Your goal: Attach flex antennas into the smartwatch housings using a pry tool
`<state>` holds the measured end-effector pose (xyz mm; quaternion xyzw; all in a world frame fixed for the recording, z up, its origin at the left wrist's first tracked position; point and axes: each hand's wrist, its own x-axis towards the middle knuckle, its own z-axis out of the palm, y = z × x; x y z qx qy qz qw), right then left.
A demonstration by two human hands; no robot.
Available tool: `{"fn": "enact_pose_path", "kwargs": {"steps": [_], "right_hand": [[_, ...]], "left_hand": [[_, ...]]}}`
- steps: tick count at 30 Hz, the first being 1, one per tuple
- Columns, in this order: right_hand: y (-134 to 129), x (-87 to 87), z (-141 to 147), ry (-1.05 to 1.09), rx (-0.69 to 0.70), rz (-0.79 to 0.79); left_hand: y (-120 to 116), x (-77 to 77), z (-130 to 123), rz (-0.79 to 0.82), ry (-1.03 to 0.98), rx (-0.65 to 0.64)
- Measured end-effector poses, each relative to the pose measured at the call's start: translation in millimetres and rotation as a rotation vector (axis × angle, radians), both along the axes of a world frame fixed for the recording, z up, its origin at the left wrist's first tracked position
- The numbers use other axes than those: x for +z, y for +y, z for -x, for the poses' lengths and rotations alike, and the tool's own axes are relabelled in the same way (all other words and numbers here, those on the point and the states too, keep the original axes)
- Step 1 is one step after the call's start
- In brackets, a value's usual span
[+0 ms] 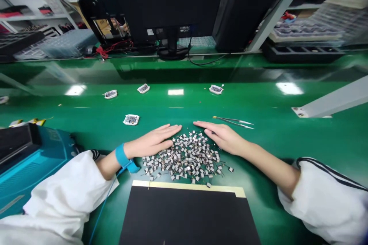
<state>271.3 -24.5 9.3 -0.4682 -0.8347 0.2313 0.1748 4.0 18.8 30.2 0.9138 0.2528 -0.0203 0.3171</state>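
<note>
A loose pile of small silver-grey components with thin dark leads (189,157) is spread on the green tabletop between my hands. Flat along its left upper edge lies my left hand (153,139), fingers stretched toward the middle and grasping nothing. A blue wrist strap (123,155) with a cord circles that wrist. On the opposite side my right hand (222,136) cups the pile's upper right edge, its fingers extended and its thumb a little apart. Beyond the right hand rests a pair of tweezers (234,121). Some components beside the fingers are hidden under the palms.
A black mat (189,216) with a yellow-taped edge borders the pile in front. Several white-framed small parts, one a square unit (131,119), lie farther back. At left stands a teal machine (34,160); a grey metal post (336,97) is fixed at right. A monitor (172,4) stands behind.
</note>
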Motion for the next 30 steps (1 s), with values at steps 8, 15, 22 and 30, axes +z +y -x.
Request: {"fn": "enact_pose_path", "kwargs": {"steps": [8,15,22,30], "right_hand": [[-15.2,-4.2,18.0,0.133,0.137,0.036],[-15.2,-0.2,4.3,0.131,0.161,-0.027],[-34.0,-2.1,-11.2,0.110,0.149,-0.059],[-61.7,-1.8,-12.6,0.083,0.013,-0.025]], "left_hand": [[-4.5,-4.6,-6.6,0.031,-0.072,-0.134],[-4.1,-2.7,-5.4,-0.006,-0.129,-0.193],[-3.9,-1.6,-2.3,-0.063,-0.126,-0.198],[-0.5,-1.8,-13.7,-0.041,-0.050,-0.236]]}}
